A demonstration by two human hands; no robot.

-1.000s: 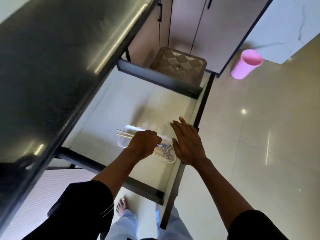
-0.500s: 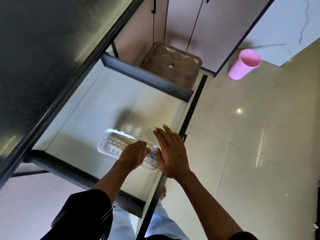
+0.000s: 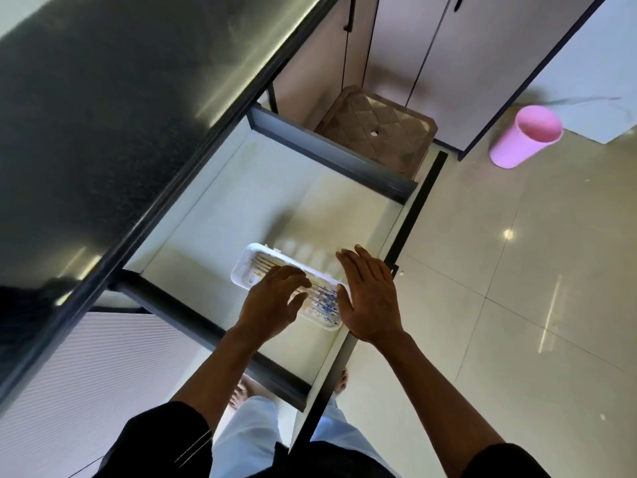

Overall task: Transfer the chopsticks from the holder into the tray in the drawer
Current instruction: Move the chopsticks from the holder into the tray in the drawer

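Left hand [image 3: 272, 305] fingers loose, grasping nothing, over chopsticks [image 3: 324, 300] | right hand [image 3: 370, 298] flat, released, at tray [image 3: 238, 274] end | chopsticks lie in tray inside drawer [image 3: 258, 201]

**Shiny counter and floor, matt drawer, plastic tray**

The dark counter [image 3: 103, 115] looks like brushed metal, glossy with streaked reflections. The drawer [image 3: 241, 208] has a smooth, matt pale base. The white tray [image 3: 243, 274] is smooth plastic. The floor [image 3: 517, 270] tiles are highly polished. A brown stool [image 3: 375, 129] looks like plastic with a quilted texture.
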